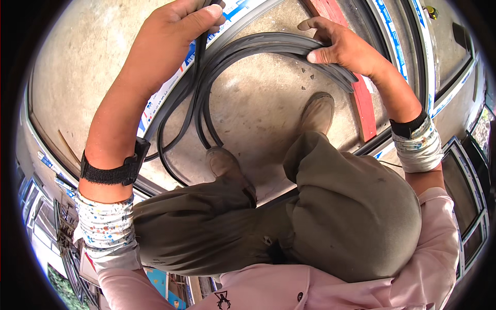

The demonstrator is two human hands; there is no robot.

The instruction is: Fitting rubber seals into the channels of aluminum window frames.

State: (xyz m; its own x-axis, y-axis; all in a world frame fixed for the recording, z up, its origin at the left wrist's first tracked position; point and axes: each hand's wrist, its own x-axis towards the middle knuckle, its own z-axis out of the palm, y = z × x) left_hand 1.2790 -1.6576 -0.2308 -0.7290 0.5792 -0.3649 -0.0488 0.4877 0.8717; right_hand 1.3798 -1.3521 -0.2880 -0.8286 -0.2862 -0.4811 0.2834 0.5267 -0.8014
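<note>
My left hand [182, 21], at the top left, is closed with its thumb pressed on a single black rubber sealing strip. That strip runs down from the fingers into the loops below. My right hand [345, 47] wraps its thumb and fingers round a bundle of black rubber sealing strips [258, 42], near the bundle's cut ends. From there the bundle arches left and curves down beside my left shoe, with some loops lying on the floor. The far end of the left hand's strip is out of view.
A frame profile with blue-and-white film [166, 92] runs behind the strips. On the right, a red bar [365, 113] lies under the strip ends, beside more filmed profiles [388, 26]. My shoes [317, 112] rest on the concrete floor [258, 98]. Framed panels [465, 181] stand at the far right.
</note>
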